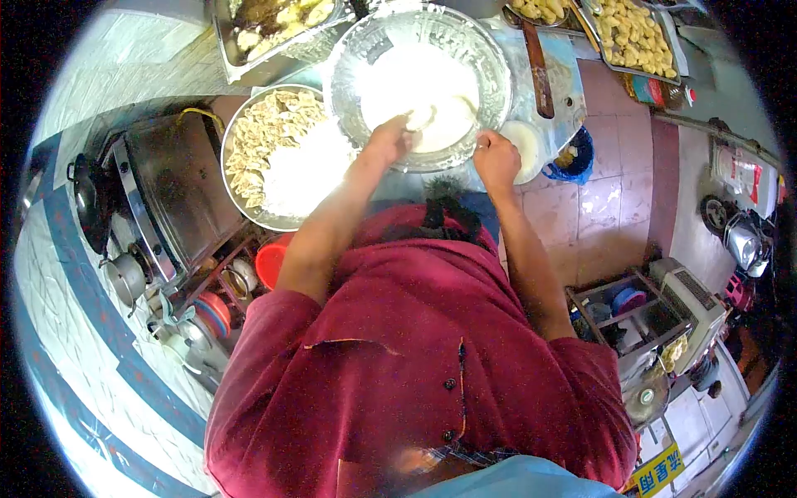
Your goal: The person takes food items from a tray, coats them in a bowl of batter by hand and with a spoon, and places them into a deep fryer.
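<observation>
A large bowl (501,70) with splashed walls holds white batter (448,134), partly washed out by glare. My left hand (388,143) reaches over the near rim with its fingers closed at a pale piece (420,116) in the batter; its kind is unclear. My right hand (498,162) is closed in a fist at the bowl's near right side, and whatever it grips is too small to make out. Left of the bowl, a round metal tray (228,166) carries many pale, flat slices, part of them lost in bright light.
A rectangular pan (241,70) with pieces in dark oil stands at the upper left. At the upper right are a tray (613,60) of yellow pieces and a brown wooden handle (538,70). A pale container (525,149) and a blue-lined bin (579,158) lie right of my hand.
</observation>
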Available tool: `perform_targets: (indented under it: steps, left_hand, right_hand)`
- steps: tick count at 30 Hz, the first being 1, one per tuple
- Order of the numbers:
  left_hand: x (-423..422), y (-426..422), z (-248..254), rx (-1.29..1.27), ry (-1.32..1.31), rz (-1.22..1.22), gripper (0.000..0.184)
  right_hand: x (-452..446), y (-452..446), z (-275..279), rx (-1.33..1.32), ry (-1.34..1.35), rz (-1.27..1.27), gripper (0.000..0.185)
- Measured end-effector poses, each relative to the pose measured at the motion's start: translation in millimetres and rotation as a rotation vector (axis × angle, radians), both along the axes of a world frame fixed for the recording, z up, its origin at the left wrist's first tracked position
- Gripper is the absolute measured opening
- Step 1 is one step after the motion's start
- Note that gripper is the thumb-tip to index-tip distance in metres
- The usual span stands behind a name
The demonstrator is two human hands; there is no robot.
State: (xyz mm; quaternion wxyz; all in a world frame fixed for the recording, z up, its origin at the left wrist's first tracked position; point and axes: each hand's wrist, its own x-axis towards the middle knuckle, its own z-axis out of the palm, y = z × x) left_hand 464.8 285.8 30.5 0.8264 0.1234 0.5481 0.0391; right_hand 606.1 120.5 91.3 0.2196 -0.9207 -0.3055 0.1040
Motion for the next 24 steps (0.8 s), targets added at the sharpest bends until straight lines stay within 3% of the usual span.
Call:
perform_targets:
  steps: [5, 7, 8, 10, 12, 16, 18, 20, 22, 24]
  left_hand:
    - [-4.1, -0.2, 5.4, -0.077, -0.107, 0.051, 0.02]
    - [-3.4, -3.1, 10.8, -0.061, -0.064, 0.06, 0.017]
    - [-8.7, -1.6, 12.4, -0.056, -0.176, 0.062, 0.015]
    - [-11.8, 3.5, 16.4, -0.048, -0.125, 0.071, 0.031]
    - [-20.1, 24.6, 28.8, -0.009, -0.208, 0.117, 0.032]
    - [-39.3, 104.5, 56.4, 0.245, -0.204, 0.097, 0.033]
    - [-48.5, 149.7, 93.6, 0.549, -0.237, 0.1, 0.009]
    - [-50.7, 202.7, 124.5, 0.736, 0.065, -0.008, 0.014]
    - [-64.6, 244.8, 132.5, 0.963, 0.087, -0.004, 0.025]
    - [-72.9, 272.7, 133.5, 1.143, 0.279, -0.111, 0.022]
  right_hand:
    - [-18.4, 3.9, -40.1, -0.114, 0.591, -0.001, 0.019]
    - [-13.1, 6.5, -51.5, 0.202, 0.567, 0.146, 0.018]
    - [-2.1, 9.1, -48.3, 0.3, 0.85, 0.004, 0.017]
    - [17.4, 23.7, -16.7, 0.547, 1.342, -0.436, 0.014]
    - [36.1, 30.6, 2.9, 0.519, 1.26, -0.524, 0.014]
    - [44.7, 14.7, 1.9, 0.408, 1.066, -0.383, 0.017]
    - [38.2, 1.3, -5.0, 0.335, 1.066, -0.385, 0.017]
    - [28.9, -8.8, -12.7, 0.298, 1.053, -0.388, 0.018]
    - [18.1, -15.3, -21.1, 0.301, 1.029, -0.396, 0.019]
    - [14.8, -20.9, -29.2, 0.286, 0.999, -0.377, 0.018]
